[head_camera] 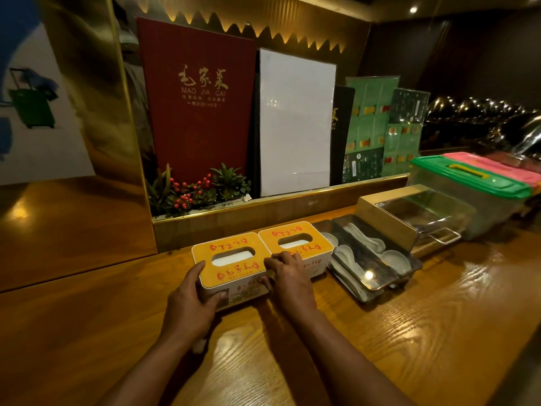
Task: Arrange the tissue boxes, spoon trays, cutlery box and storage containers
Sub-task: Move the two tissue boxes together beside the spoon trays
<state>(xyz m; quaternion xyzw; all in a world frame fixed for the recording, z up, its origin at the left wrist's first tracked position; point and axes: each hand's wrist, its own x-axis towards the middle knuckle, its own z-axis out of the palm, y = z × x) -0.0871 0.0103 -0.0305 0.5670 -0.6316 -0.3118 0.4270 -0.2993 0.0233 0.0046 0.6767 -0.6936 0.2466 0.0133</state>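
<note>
I saw both forearms reach forward over the wooden counter (395, 332), angled inward toward one tissue box. My left hand (191, 297) clasped the near-left corner of the left tissue box (231, 266): thumb on the near face, fingers wrapped up the left side to the orange lid. My right hand (288, 276) lay curled over that box's right near edge, fingers resting on the lid's rim where it met the right tissue box (295, 241), thumb pressed to the near face. So both hands were closed around the left box, squeezing it between them.

The two tissue boxes sat side by side, touching, at the far side of the counter. Just right of them lay two metal spoon trays (369, 268) holding white spoons (395, 259). Farther right stood the cutlery box (409, 218) with a clear cover, then a clear storage container with a green lid (474, 183), and a pink-lidded container (497, 168) behind it.

On the ledge beyond, a red menu (199, 106), a white board (295, 121) and green menus (369, 127) leaned upright, with a small berry plant (196, 194) at far left.
</note>
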